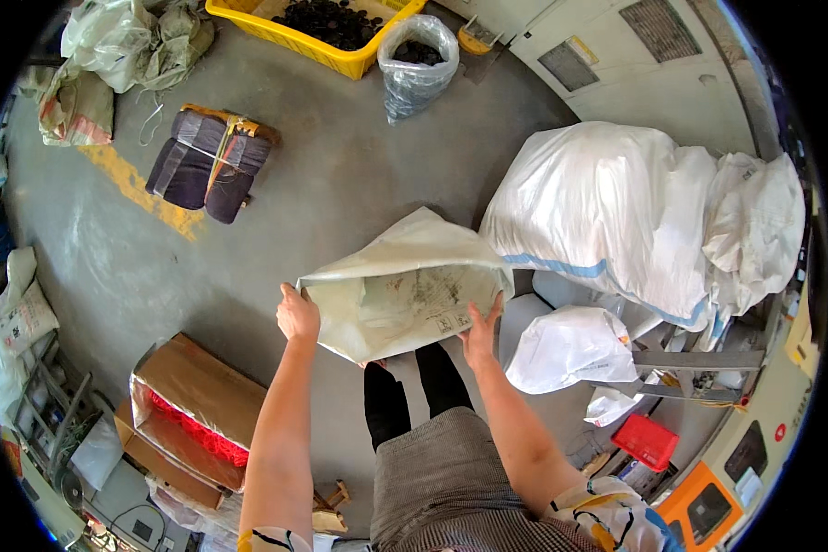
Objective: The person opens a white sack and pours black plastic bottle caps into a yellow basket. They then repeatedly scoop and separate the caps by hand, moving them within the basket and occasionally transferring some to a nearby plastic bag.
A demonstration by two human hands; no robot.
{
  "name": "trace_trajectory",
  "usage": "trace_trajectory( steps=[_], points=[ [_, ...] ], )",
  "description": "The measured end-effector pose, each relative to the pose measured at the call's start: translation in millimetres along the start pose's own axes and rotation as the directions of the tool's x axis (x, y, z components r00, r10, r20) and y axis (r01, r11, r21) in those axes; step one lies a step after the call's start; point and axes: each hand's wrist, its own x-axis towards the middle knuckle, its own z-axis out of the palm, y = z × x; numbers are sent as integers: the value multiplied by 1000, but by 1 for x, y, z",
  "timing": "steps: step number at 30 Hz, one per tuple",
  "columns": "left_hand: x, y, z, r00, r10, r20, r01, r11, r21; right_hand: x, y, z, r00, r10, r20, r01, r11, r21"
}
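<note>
Between my hands hangs a large off-white woven sack [405, 248], its mouth spread wide toward me. Dark smudges and printing show on the inner wall; I cannot see to the bottom. My left hand [298, 314] is closed round the rim at the sack's left corner. On the right side, my right hand [480, 329] grips the rim, thumb on the inner face and fingers mostly hidden behind the cloth. The sack is held in front of my legs, above the grey floor [340, 166].
Big stuffed white sacks [598, 202] lie at the right, beside a smaller white bag [575, 350]. A cardboard box [202, 386] with red material stands at the left. Farther off are a strapped dark bundle [207, 161], a yellow crate [350, 63] of black parts and a clear bag [414, 87].
</note>
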Motion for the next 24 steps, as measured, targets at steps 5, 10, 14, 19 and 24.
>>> trace_trajectory(
  steps=[5,10,14,19,24],
  points=[
    [23,-31,9,988,143,64,-127,969,-211,-13,7,0,990,-109,90,107,994,21],
    [-10,-2,7,1000,14,9,-13,1000,-28,15,44,19,834,-536,-131,247,575,-780],
    [-3,-22,15,976,-216,-29,218,968,123,47,22,10,966,-255,41,161,471,-867],
    [-14,-16,-2,993,76,-93,-63,988,138,64,13,3,870,-490,53,286,414,-864],
    [-30,-5,-98,956,179,-234,-206,974,-98,-1,-71,38,882,-322,345,463,446,-766]
  ],
)
